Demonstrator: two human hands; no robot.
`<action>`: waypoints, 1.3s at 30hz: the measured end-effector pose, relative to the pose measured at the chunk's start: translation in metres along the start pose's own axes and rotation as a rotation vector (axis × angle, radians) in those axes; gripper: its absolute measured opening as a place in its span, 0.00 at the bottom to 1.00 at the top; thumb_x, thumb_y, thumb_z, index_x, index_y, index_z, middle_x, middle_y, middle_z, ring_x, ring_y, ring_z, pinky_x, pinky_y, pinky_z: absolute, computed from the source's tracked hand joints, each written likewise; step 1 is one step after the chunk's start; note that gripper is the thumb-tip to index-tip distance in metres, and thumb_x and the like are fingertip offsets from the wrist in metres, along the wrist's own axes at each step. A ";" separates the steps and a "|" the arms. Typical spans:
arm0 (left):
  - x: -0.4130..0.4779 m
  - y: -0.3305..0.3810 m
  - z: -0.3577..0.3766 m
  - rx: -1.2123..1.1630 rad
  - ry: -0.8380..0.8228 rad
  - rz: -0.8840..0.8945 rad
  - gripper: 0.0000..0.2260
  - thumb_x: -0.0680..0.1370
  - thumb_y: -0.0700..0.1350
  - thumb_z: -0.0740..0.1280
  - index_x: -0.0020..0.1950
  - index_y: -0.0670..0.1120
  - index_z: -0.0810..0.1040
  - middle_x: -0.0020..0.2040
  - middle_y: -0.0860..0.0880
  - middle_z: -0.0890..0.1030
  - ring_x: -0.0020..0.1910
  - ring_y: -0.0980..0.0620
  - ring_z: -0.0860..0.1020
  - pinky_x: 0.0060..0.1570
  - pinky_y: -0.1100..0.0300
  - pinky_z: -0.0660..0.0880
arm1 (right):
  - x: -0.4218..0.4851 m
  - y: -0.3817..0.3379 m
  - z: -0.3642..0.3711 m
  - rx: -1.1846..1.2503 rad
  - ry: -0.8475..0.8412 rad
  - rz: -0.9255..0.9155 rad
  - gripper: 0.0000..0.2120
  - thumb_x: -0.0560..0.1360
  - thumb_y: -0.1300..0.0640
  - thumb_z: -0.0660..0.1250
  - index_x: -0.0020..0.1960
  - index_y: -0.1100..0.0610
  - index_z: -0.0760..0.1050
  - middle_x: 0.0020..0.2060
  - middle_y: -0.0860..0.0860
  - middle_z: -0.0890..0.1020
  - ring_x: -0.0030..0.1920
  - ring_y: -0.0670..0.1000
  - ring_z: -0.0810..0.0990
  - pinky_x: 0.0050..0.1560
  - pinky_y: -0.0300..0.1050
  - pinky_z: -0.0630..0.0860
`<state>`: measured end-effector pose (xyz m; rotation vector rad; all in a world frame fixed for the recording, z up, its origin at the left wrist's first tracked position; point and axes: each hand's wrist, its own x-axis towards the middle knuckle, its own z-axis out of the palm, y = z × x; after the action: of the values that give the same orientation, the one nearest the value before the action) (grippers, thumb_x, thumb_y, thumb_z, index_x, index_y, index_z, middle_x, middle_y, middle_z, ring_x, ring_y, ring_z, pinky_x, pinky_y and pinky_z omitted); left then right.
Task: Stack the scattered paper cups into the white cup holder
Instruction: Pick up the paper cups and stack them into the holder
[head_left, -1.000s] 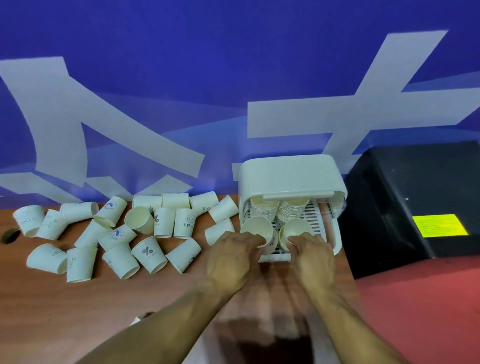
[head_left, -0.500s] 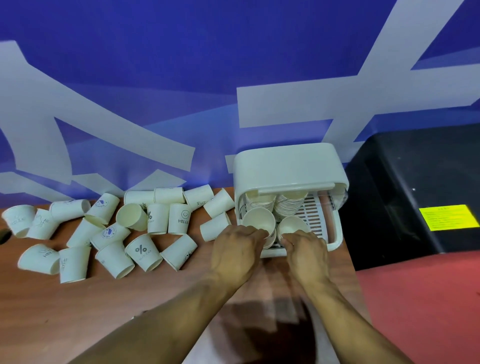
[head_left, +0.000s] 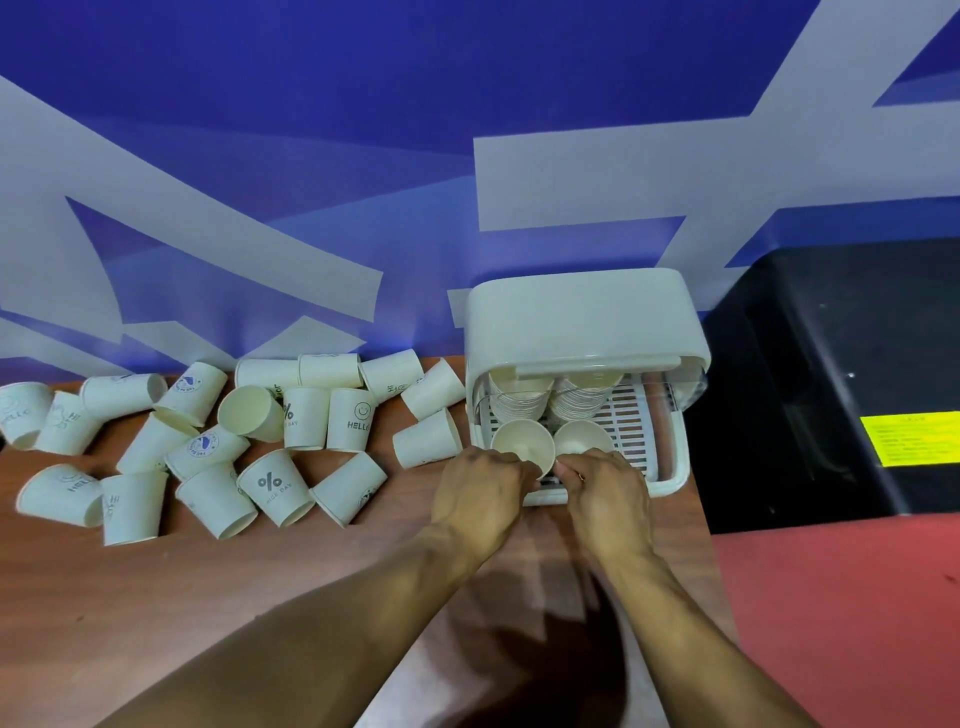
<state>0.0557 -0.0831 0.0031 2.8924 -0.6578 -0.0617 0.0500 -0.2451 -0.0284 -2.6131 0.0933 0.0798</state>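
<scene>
**Paper, plastic and wood grain**

Matt paper cups (head_left: 270, 483), cream and printed in dark ink, lie on a bench (head_left: 156, 597) of reddish-brown wood-grain finish with a faint sheen. The white cup holder (head_left: 582, 317) is smooth moulded plastic with a soft satin surface; its slotted tray (head_left: 631, 426) is the same plastic. Beside it stands a black box (head_left: 831, 374) with a dull, matt face and a glossy yellow label (head_left: 911, 439).

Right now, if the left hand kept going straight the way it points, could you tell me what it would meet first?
The left hand points into the white cup holder; it already touches the front-left cup, and pushing on would likely meet the stacked cups behind. Depth is unclear.
</scene>
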 end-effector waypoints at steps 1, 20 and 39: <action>-0.001 -0.001 0.003 -0.007 -0.013 -0.018 0.08 0.77 0.51 0.67 0.43 0.51 0.83 0.35 0.49 0.82 0.34 0.43 0.79 0.30 0.60 0.63 | 0.001 0.000 0.001 0.002 -0.005 -0.003 0.07 0.74 0.55 0.69 0.39 0.52 0.82 0.34 0.49 0.80 0.40 0.55 0.75 0.38 0.48 0.71; -0.059 -0.049 -0.024 -0.531 0.182 -0.301 0.14 0.78 0.55 0.67 0.60 0.52 0.80 0.55 0.53 0.83 0.54 0.53 0.79 0.56 0.57 0.74 | -0.019 -0.032 -0.002 -0.018 0.210 -0.130 0.14 0.69 0.62 0.76 0.54 0.63 0.80 0.46 0.58 0.81 0.46 0.62 0.78 0.47 0.52 0.76; -0.291 -0.198 -0.101 -0.410 0.478 -0.804 0.08 0.76 0.55 0.69 0.54 0.57 0.81 0.47 0.61 0.80 0.43 0.62 0.77 0.42 0.64 0.72 | -0.082 -0.266 0.050 0.056 -0.094 -0.582 0.15 0.71 0.52 0.73 0.58 0.51 0.79 0.49 0.47 0.80 0.48 0.50 0.79 0.45 0.47 0.77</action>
<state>-0.1148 0.2345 0.0680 2.4308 0.5422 0.3362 -0.0116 0.0134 0.0669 -2.4711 -0.6813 -0.0074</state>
